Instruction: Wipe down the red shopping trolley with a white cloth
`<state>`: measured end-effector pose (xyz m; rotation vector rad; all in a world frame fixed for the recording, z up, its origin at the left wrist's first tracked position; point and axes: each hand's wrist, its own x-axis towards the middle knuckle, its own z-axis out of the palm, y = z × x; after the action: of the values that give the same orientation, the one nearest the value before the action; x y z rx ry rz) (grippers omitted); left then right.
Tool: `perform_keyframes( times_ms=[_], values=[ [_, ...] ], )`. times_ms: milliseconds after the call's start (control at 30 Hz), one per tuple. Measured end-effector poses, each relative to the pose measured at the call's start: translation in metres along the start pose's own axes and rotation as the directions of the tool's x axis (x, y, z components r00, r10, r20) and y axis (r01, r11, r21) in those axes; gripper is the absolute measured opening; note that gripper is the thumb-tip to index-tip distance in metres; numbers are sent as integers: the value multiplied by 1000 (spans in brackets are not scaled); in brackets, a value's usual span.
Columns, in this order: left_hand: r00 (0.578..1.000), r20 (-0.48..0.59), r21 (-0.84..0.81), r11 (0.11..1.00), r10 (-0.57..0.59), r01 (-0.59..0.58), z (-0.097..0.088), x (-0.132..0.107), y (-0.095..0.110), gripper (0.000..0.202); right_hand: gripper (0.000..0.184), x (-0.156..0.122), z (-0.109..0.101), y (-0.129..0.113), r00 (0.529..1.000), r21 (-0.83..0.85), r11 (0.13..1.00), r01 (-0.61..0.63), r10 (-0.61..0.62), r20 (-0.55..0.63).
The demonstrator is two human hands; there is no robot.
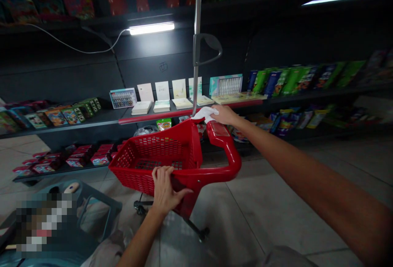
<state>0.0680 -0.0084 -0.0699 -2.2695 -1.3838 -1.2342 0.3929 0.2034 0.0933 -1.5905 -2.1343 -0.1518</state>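
Observation:
A small red plastic shopping cart (181, 170) stands in front of me, its lattice basket turned to the left and its curved handle to the right. My left hand (166, 191) grips the near rim of the basket, fingers hooked over the edge and thumb spread along the side. At the far side, where the handle meets the basket, my right hand (225, 115) presses a white cloth (205, 114) against the red plastic. Part of the cloth is hidden under the fingers. A metal pole (197, 13) with a grey loop handle (208, 50) rises behind the cloth.
Behind the cart runs a dark shelf with white booklets (162, 105), a boxed set (226, 85) and green and blue packs (290, 80). Red boxes (81, 155) lie on the lower shelf. A grey-blue plastic stool (101, 201) stands at the lower left. The floor (276, 193) is tiled.

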Motion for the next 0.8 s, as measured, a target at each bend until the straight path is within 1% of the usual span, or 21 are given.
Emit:
perform_keyframes(
  times_ms=[67, 167, 200, 267, 367, 433, 533, 633, 700, 733, 800],
  values=[
    [1000, 4, 4, 1000, 8, -8, -2, 0, -1, 83, 28, -17, -7, -3, 1000, -12, 1000, -14, 13, -29],
    [1000, 22, 5, 1000, 15, -15, -6, -1, -1, 82, 28, -47, -25, -12, 994, -1, 998, -69, 68, -83],
    [1000, 27, 5, 1000, 15, -15, -7, 0, -1, 81, 28, -58, -32, -17, 994, 19, 997, -70, 71, -80],
    [999, 28, 6, 1000, 17, -18, -9, 0, -1, 80, 28, -85, -44, -29, 998, 79, 996, -33, 37, -57],
    [999, 19, 6, 1000, 26, -26, -9, 2, -3, 80, 24, -130, -56, -56, 997, 169, 983, 76, -74, -15],
    [1000, 15, 4, 1000, 24, -24, -9, 3, -4, 81, 19, -159, -59, -77, 990, 190, 972, 139, -142, 0],
    [1000, 20, -3, 1000, 17, -17, -10, 2, -6, 80, 18, -190, -59, -109, 984, 155, 972, 178, -171, -56],
    [999, 32, -17, 1000, 10, -10, -12, 0, -7, 76, 23, -209, -57, -144, 973, 101, 973, 209, -197, -119],
    [999, 42, -26, 1000, 3, -2, -13, -1, -7, 74, 30, -221, -54, -167, 948, 85, 952, 295, -280, -152],
    [999, 49, -29, 1000, -2, 3, -13, -1, -8, 72, 34, -226, -52, -177, 922, 78, 928, 364, -348, -168],
    [997, 71, -34, 999, -6, 9, -14, -1, -8, 65, 39, -234, -48, -189, 839, 49, 852, 521, -501, -211]
  ],
)
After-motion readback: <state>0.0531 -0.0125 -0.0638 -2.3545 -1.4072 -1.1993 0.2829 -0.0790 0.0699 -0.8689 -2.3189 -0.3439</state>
